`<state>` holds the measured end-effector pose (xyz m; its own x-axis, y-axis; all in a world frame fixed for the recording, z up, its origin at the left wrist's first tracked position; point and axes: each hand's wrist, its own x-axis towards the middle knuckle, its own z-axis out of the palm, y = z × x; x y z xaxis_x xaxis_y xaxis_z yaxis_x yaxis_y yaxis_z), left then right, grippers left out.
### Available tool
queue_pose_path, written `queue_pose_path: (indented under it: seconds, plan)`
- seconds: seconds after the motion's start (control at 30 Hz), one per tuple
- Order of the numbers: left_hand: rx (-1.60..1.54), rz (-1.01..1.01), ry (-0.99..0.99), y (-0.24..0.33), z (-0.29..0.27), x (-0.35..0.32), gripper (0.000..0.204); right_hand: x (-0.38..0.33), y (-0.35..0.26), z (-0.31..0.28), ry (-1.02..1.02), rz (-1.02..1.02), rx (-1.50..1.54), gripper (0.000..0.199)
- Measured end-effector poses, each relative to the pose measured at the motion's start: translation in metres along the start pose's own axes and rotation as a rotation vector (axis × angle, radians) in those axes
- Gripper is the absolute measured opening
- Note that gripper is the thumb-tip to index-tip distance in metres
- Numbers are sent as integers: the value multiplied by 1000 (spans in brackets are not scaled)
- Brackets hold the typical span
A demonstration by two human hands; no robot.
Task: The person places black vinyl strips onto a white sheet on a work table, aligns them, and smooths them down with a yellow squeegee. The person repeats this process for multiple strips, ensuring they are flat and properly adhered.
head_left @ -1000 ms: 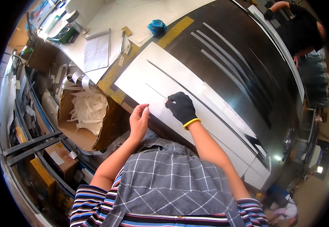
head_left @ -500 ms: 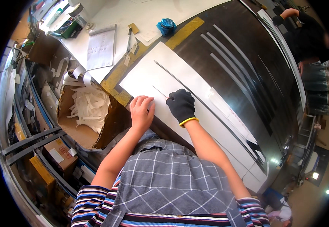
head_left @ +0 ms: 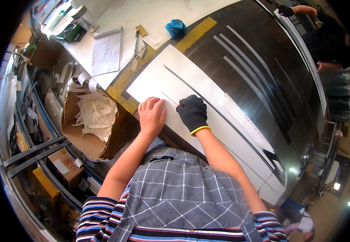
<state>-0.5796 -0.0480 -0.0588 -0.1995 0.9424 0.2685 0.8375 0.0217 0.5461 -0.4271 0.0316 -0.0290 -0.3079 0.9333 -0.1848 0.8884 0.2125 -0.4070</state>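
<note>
My bare left hand (head_left: 152, 116) lies on the near edge of a long white sheet (head_left: 175, 72), fingers together, slightly bent and resting flat. Just right of it, my right hand (head_left: 193, 113), in a black glove with a yellow cuff, is closed in a fist on the sheet. What it grips is hidden beneath the fingers. A thin dark line (head_left: 168, 97) shows on the sheet ahead of the fist, and a similar one comes out behind it. Beyond the right hand a long narrow dark strip (head_left: 195, 90) runs the sheet's length, with a pale printed strip (head_left: 247, 123) beside it.
At left stands a cardboard box (head_left: 72, 137) of white offcuts. A notepad (head_left: 107, 52), a pen (head_left: 136, 42) and a blue wrapped bundle (head_left: 176, 28) lie farther back. Several pale strips (head_left: 247, 72) rest on the dark table (head_left: 292, 117). Another person (head_left: 328, 40) stands at far right.
My left hand has shifted slightly right and forward, nearer the glove, its fingers flatter. My right hand has barely moved. The other person's gloved hand has moved left along the far table edge.
</note>
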Motion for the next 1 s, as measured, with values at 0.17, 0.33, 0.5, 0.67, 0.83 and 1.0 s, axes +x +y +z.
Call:
queue_pose_path:
  seconds: [0.17, 0.33, 0.5, 0.67, 0.83, 1.0]
  plan:
    - [41, 3, -42, 5, -2, 2, 38, -1, 3, 1, 4, 1, 0, 22]
    - [131, 18, -73, 6, 0, 3, 43, -3, 1, -1, -2, -6, -36, 22]
    - [173, -3, -116, 6, 2, 0, 40, -7, 0, 0, 66, -16, -8, 21]
    - [204, -11, -141, 9, 3, 0, 39, -13, -3, -3, 141, -190, 4, 26]
    - [220, -1, -123, 9, 2, -3, 38, -42, 51, -67, -543, -97, 570, 33]
    - [222, 9, -103, 7, 6, -1, 36, -112, 151, -106, -782, 112, 732, 34]
